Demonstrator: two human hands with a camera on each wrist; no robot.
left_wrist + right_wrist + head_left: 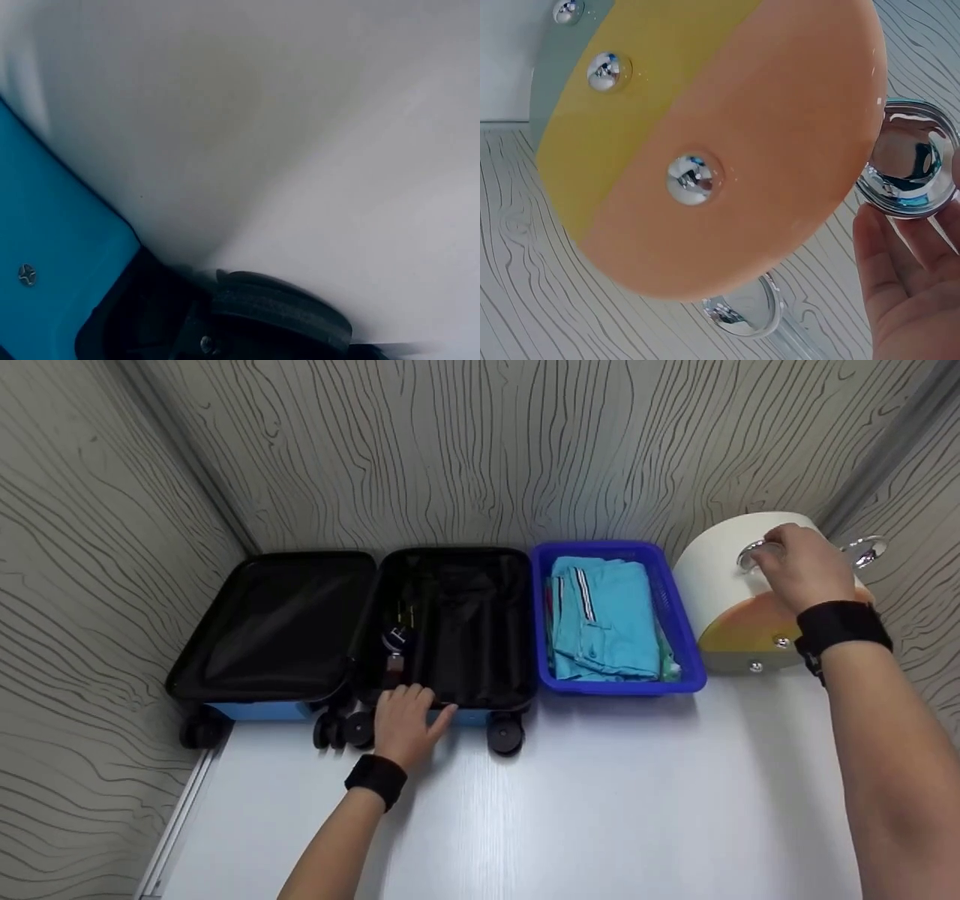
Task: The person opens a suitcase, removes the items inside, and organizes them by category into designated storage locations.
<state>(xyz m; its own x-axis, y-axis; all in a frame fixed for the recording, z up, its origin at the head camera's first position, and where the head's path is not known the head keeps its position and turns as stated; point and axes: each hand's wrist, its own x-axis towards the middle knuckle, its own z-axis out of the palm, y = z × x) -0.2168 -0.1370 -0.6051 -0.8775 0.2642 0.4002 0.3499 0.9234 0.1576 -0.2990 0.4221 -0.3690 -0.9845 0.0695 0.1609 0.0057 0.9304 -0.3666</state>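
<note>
Spanning the basket (622, 688) with hands apart.
Pinching the handle (907, 159) of the bin (712, 577), right of the basket, with right hand (814, 570); resting left hand (407, 725) on the suitcase (472, 718), left of it.

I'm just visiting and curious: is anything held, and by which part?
The right hand grips the rounded box by its shiny handle. The left hand only rests on the suitcase rim.

right wrist: grip (911, 296) cropped | left wrist: suitcase (60, 225) cropped | head: green item (667, 666) unclear
</note>
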